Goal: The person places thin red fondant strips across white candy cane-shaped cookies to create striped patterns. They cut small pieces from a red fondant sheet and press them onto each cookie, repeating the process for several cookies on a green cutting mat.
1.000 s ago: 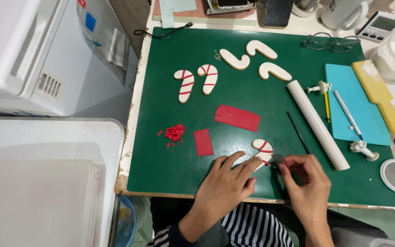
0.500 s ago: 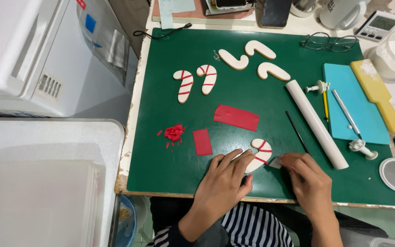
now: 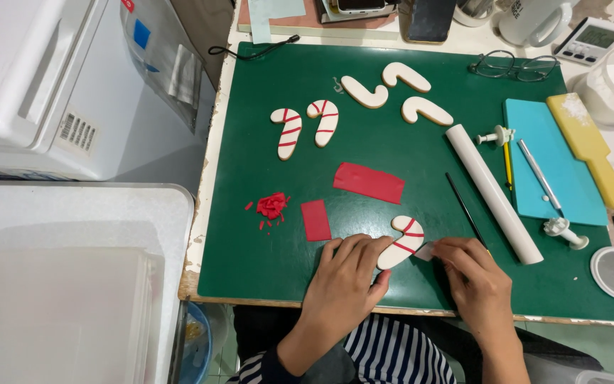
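Lower center of frame, on green mat (image 3: 264, 242): cane-shaped cookie (image 3: 401, 243), white w/ red stripes. Left hand (image 3: 344, 279) lies flat, fingers spread, tips touching cookie's lower end. Right hand (image 3: 472, 274) is just right of cookie, fingers pinched on a small pale blade (image 3: 425, 251) at cookie edge. Red strips (image 3: 368, 183) above hands, red scraps (image 3: 271, 205) center left. White rolling pin (image 3: 493, 193) right of cookie. Two striped cookies (image 3: 304, 126) + three plain ones (image 3: 395, 92) upper center.

A worn pale tabletop (image 3: 195, 245) with chipped edges stands beside a white appliance (image 3: 44, 85); greenish floor tiles (image 3: 598, 348) show below, evenly lit.
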